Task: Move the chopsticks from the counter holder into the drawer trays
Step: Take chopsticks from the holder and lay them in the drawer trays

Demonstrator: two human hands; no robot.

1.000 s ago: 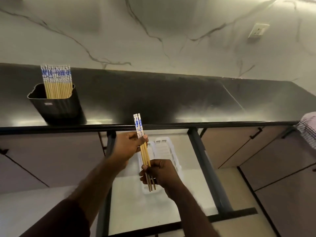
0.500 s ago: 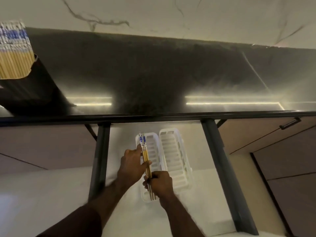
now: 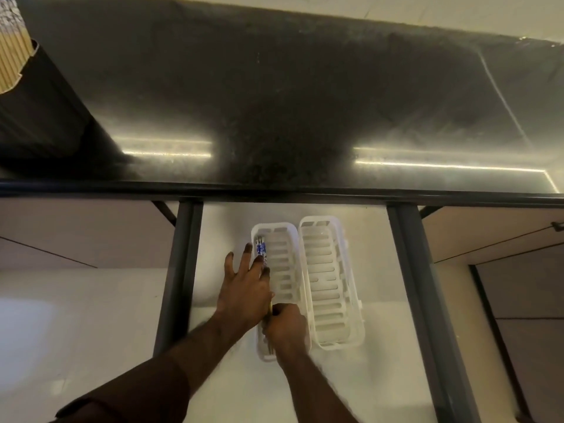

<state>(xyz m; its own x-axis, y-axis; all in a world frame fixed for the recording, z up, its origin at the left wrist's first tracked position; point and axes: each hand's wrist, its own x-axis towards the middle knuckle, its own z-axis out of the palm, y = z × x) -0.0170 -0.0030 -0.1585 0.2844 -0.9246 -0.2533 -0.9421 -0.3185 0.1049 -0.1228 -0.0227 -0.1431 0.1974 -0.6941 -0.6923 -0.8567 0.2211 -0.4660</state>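
Observation:
Two white slotted trays lie side by side in the open drawer: the left tray (image 3: 285, 270) and the right tray (image 3: 329, 282). A pair of wooden chopsticks with blue-and-white tops (image 3: 261, 249) lies along the left tray's left side. My left hand (image 3: 247, 290) is spread flat over them, fingers apart, fingertips near the patterned tops. My right hand (image 3: 285, 329) is closed around the chopsticks' thin lower ends at the tray's near end. The black counter holder (image 3: 39, 114) at far left holds several more chopsticks (image 3: 10, 56).
The dark countertop (image 3: 290, 102) runs across the top, its front edge overhanging the drawer. Grey drawer rails (image 3: 180, 270) (image 3: 418, 285) stand on either side of the white drawer floor. A closed cabinet with a handle (image 3: 557, 225) is at right.
Both hands have carried the chopstick pair down from in front of the counter edge into the left tray. My left hand has opened and spread over them.

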